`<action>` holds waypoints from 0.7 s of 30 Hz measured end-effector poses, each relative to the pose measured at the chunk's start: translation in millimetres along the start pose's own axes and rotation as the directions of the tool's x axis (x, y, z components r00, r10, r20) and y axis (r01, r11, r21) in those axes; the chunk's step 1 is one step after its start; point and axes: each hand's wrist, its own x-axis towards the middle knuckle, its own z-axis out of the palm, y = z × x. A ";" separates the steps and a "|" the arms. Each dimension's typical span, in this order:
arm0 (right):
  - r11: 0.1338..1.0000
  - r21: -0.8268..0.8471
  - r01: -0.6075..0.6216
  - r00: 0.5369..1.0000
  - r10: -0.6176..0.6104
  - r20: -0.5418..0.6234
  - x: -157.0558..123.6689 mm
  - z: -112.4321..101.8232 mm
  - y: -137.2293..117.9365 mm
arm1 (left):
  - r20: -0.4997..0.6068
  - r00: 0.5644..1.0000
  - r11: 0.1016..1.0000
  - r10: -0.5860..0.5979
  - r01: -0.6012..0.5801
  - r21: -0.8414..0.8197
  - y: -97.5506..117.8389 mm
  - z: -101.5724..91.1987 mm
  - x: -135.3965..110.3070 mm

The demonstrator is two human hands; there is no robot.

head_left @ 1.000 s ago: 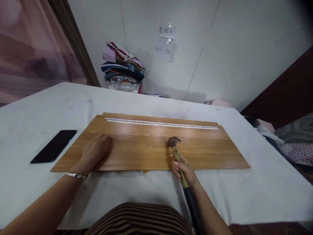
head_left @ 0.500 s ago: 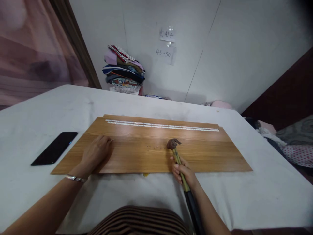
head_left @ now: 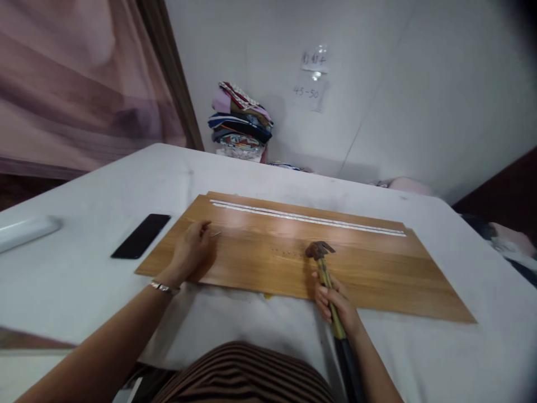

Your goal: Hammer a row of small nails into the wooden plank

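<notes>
One hammer (head_left: 320,250) in right hand (head_left: 338,305), left hand (head_left: 191,249) beside a nail (head_left: 215,234)

Right hand: fingers wrapped around hammer handle, firm grasp, fairly high up near the head. Dark lower end of handle runs back along the forearm. Hammer head is over the middle of the wooden board (head_left: 386,274), claw pointing right; contact with the surface, cannot tell.

Left hand: above the board's left end, fingers curled. Thin nail right at the fingertips, slanted; pinched or lying loose, cannot tell. Silvery bracelet (head_left: 164,287) on that wrist.

Board: flat on white-covered table (head_left: 444,252), long side facing the person. Short row of tiny nail-like specks (head_left: 288,253) mid-board, just left of hammer head; too small to say how deep they sit. Two white strips (head_left: 308,217) run side by side along the far edge, marks blurred.

Around: black phone (head_left: 141,236) on the table, just left of the board. White roll (head_left: 27,232) farther left, cut by frame. Folded clothes (head_left: 241,126) stacked beyond the far table edge, against the wall. Handwritten papers (head_left: 307,91) on wall, lower one reads 45-50. Pink curtain (head_left: 75,84) at upper left.
</notes>
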 end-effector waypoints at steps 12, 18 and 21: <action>0.998 -0.024 -0.050 0.997 0.049 -0.053 -1.4 15.5 -11.7 | 0.047 0.994 0.960 -0.102 0.111 -0.257 34.7 -34.1 -5.9; 1.000 -0.012 -0.021 1.000 0.021 -0.020 -1.2 28.7 -24.0 | 0.062 0.996 0.993 -0.065 0.071 -0.097 53.1 -46.6 -7.1; 1.000 0.014 -0.007 1.000 0.008 -0.003 1.3 30.3 -23.3 | 0.061 0.996 0.998 -0.058 0.060 -0.034 56.6 -49.9 -9.0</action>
